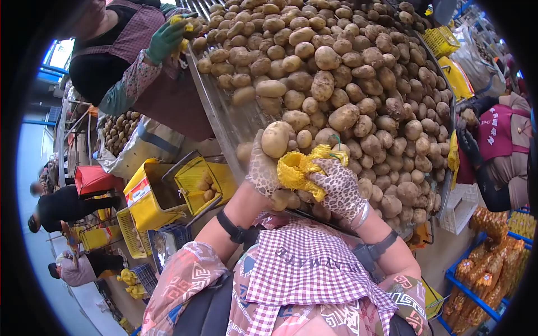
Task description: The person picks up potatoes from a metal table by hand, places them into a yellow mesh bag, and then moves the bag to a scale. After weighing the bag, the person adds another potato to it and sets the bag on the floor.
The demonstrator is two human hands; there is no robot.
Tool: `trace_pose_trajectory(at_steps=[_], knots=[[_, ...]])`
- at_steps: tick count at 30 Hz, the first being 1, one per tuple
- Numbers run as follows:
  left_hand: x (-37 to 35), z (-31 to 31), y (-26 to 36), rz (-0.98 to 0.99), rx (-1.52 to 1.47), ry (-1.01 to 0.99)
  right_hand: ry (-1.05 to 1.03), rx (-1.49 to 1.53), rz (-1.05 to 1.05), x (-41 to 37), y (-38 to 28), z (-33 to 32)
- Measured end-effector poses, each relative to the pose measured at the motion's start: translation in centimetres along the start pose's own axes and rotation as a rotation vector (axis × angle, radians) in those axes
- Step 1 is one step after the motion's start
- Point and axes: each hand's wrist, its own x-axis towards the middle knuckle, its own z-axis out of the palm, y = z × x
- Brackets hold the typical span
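So the left hand was wrapped round a big roundish tan potato, and the right hand was clamped on a crumpled yellow mesh bag just right of it, mouth facing left, above the metal surface.

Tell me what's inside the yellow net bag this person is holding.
In the mouth of the yellow net bag, only mesh shows. The right hand covers part of it and the mesh is bunched, so anything deeper cannot be seen.
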Motion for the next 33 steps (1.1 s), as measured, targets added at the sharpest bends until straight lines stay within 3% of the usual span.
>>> trace_pose_trajectory(at_steps=[1, 3, 5, 6, 8, 9, 10, 12, 13, 15, 16, 18, 21, 24, 26, 27, 28, 33], knots=[[-0.2, 1.4, -0.3, 0.017, 0.001, 0.001, 0.018, -0.016, 0.079, 0.7, -0.7, -0.6], [-0.4, 3.7, -1.7, 0.13, 0.025, 0.385, 0.201, 0.072, 0.134, 3.1, -2.0, -2.0], [-0.9, 3.7, -1.5, 0.123, 0.038, 0.329, 0.206, -0.016, -0.068, 4.9, -3.3, -1.9], [-1.6, 3.8, -1.1, 0.119, 0.049, 0.28, 0.211, -0.019, -0.072, 4.5, -2.8, -1.4], [-3.8, 3.6, 0.0, 0.135, 0.067, 0.182, -0.021, -0.01, -0.153, 2.6, -1.1, 0.3], [-5.1, 3.3, 1.0, 0.331, 0.289, 0.28, -0.118, 0.058, 0.029, 1.4, -0.6, 0.0], [-6.6, 3.7, 2.8, 0.261, 0.066, 0.136, -0.03, 0.153, 0.138, -0.5, 0.3, 0.0], [-10.3, 1.8, 6.6, 0.589, 0.118, 0.441, 0.267, 0.289, 0.269, -2.9, 2.1, -0.5], [-12.6, -0.3, 8.8, 0.628, 0.205, 0.495, 0.263, 0.293, 0.264, -4.2, 2.7, -1.0], [-17.0, -6.6, 14.3, 0.692, 0.271, 0.591, 0.686, 1.092, 0.814, -6.8, 3.9, -2.0], [-18.0, -7.0, 15.2, 0.762, 0.18, 0.897, 0.791, 1.162, 0.936, -7.8, 4.7, -2.4], [-19.8, -9.8, 17.8, 0.761, 0.194, 0.964, 1.026, 1.297, 1.058, -10.2, 6.0, -3.0], [-19.3, -11.7, 19.4, 0.713, 0.631, 1.647, 1.172, 1.332, 1.078, -12.5, 6.4, -5.5], [-12.7, -3.9, 13.4, 1.035, 1.783, 1.264, 1.251, 1.327, 1.094, -14.0, 5.8, -6.7], [-7.2, 0.6, 9.8, 1.137, 1.982, 0.756, 1.262, 1.333, 1.1, -14.1, 5.1, -6.6], [-4.9, 1.3, 10.4, 1.216, 2.347, 0.407, 1.26, 1.341, 1.107, -14.1, 4.7, -6.1], [-2.2, 4.0, 8.7, 1.062, 2.573, 0.419, 1.253, 1.353, 1.116, -13.7, 4.3, -5.5], [9.1, 4.5, 9.8, 0.615, 2.981, 0.368, 1.122, 1.235, 1.046, -12.4, 3.0, -2.3]])
